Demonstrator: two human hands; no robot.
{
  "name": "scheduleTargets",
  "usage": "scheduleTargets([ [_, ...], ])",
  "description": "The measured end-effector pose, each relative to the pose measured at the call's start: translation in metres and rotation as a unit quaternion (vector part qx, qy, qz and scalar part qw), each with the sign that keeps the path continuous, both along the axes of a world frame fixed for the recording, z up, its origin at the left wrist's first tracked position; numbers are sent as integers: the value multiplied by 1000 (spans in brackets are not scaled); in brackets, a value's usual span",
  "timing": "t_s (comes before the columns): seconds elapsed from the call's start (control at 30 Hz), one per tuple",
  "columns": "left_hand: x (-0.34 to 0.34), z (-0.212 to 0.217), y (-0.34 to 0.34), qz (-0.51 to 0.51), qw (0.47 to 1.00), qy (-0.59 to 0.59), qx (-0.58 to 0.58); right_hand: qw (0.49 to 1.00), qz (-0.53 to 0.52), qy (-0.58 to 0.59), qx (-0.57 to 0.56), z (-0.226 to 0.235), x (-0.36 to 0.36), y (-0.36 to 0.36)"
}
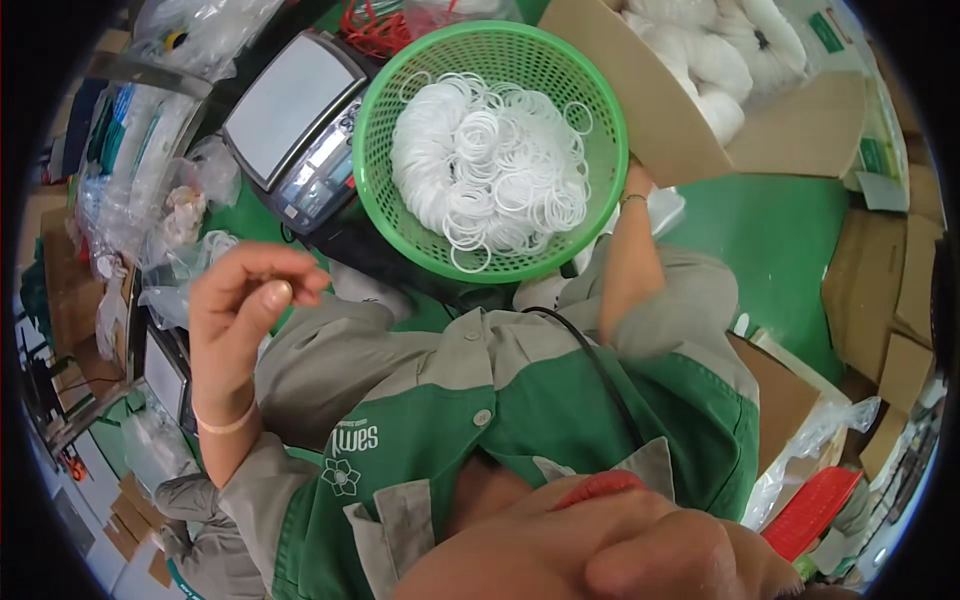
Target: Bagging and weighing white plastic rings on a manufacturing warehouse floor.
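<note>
Hands: 2, well apart. Left hand (258, 285): up in the air, fingers loosely curled, thumb tip off the fingertips, nothing visible in the grip. Right hand (638, 180): mostly hidden at the basket rim and box flap; can't tell whether it grips or touches anything. Each wrist wears 1 thin band.

Basket (492, 36): 1, between the hands and ahead of the left one, close beside the right. Round, bright green plastic, perforated wall, thick smooth rim.

White rings (500, 165): in the basket, too many to count. Thin, circular, smooth; some nested in curved stacks, the rest heaped loose. A few single ones sit apart against the basket wall.

Scale (295, 105): 1, ahead of the left hand, left of the basket. Flat grey rectangular plate, dark body, display and buttons on the near side.

Cardboard box (800, 125): 1, ahead of the right hand. Matte brown, flaps spread. Holds several white bundles (690, 60), plump, elongated, overlapping; exact count unclear.

Red strands (375, 30): 1 tangle, farther ahead of the left hand, behind the basket. Clear plastic bags (190, 250): several, crumpled, left of the left hand. Green floor (770, 270): smooth, right of the right hand.
</note>
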State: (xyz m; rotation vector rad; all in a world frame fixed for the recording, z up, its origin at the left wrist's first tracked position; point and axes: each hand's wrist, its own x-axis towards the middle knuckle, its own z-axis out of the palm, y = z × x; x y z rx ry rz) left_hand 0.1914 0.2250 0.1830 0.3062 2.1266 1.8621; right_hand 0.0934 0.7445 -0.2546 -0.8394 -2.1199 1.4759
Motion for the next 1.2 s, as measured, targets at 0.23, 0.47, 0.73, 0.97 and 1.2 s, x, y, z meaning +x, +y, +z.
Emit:
scheduleTargets([
  [0.23,3,-24,21,-24,996,-84,-22,876,206,-401,170,-6,27,-45],
  [0.47,-19,-54,13,15,996,-85,-38,808,290,-474,194,16,23,-62],
  [0.73,-18,-72,11,-62,994,-80,-39,715,366,-566,184,50,44,-53],
  [0.97,-25,-63,5,-71,996,-55,14,745,500,-374,235,201,-4,9],
  [1.2,-21,-65,7,-74,994,-77,9,827,485,60,-277,387,32,-59],
])
